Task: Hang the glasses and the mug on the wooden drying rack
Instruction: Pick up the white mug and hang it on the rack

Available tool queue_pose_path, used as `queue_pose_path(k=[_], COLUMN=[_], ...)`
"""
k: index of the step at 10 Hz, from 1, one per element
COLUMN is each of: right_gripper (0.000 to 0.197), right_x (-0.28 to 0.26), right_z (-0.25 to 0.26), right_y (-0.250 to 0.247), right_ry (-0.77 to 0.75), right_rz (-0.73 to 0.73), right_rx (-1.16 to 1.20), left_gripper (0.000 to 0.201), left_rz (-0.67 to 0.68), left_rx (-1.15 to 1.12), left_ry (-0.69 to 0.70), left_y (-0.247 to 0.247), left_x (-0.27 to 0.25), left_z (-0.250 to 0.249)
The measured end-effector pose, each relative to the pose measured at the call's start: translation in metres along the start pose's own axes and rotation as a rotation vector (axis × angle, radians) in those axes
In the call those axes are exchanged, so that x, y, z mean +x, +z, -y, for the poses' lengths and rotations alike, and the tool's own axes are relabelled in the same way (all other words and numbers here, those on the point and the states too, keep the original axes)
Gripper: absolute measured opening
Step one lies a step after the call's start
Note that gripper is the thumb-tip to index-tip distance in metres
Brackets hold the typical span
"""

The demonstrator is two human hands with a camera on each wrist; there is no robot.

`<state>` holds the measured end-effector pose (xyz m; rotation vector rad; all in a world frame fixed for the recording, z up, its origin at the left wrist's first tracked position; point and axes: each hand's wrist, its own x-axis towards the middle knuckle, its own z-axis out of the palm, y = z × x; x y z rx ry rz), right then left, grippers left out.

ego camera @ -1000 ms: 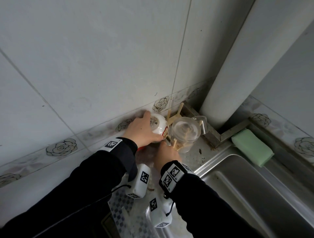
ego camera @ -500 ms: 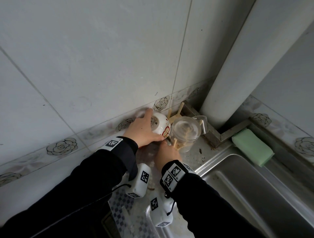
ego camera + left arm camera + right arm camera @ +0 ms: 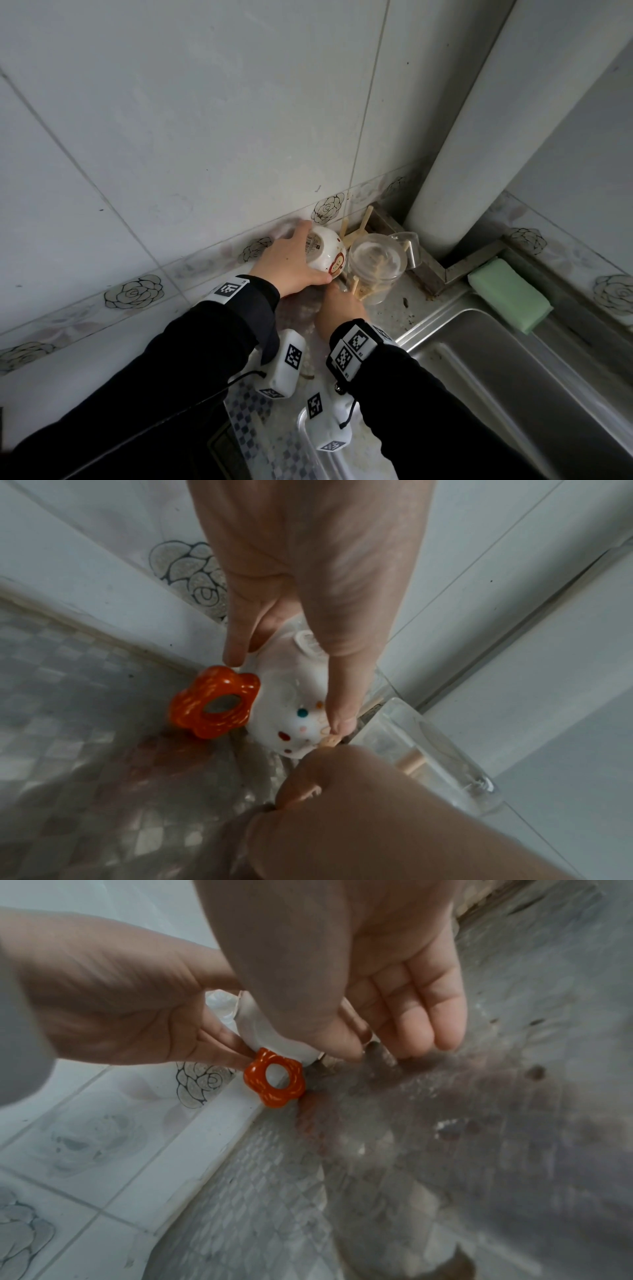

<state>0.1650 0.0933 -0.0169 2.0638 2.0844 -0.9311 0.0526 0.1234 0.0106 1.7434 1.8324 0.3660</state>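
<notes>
My right hand [image 3: 337, 310] was nearest me, low at the foot of the rack [image 3: 356, 236]. Its thumb pressed at the mug's rim near the peg; the other fingers [image 3: 428, 1010] hung loosely bent over the counter [image 3: 404, 308] and held nothing. Whether the thumb bore on wood or only on the mug, I could not tell.

Just beyond it, my left hand [image 3: 291, 265] gripped the mug [image 3: 325, 253] from the wall side, thumb on the painted flank and fingers wrapped over the back. The mug was upside down and tilted, base up and toward the wall, mouth down toward the rack's foot. Its orange flower-shaped handle [image 3: 215, 704] stuck out on my left, close to the counter.

Judgement: the move turned on the mug's axis against the peg. The peg tip [image 3: 330, 742] showed right at the rim, so the mouth seemed only just started over it. My left hand was the carrier; my right could only guide.

Past the mug, touching or nearly so, an upturned glass [image 3: 375, 269] sat over its own peg. A second, smaller glass [image 3: 407, 246] hung behind it. Two bare pegs rose toward the wall corner.
</notes>
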Motion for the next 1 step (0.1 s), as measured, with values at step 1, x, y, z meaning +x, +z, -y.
queue_pose_path(k=[1], right_gripper=[0.041], right_x=[-0.0017], right_z=[0.0002], right_y=[-0.0032], right_ry=[-0.01], right_rz=[-0.002], right_rx=[0.003], left_gripper=[0.099], left_rz=[-0.011], left_rx=[-0.034], left_ry=[0.008], left_y=[-0.0039], left_x=[-0.0037], left_z=[-0.0015])
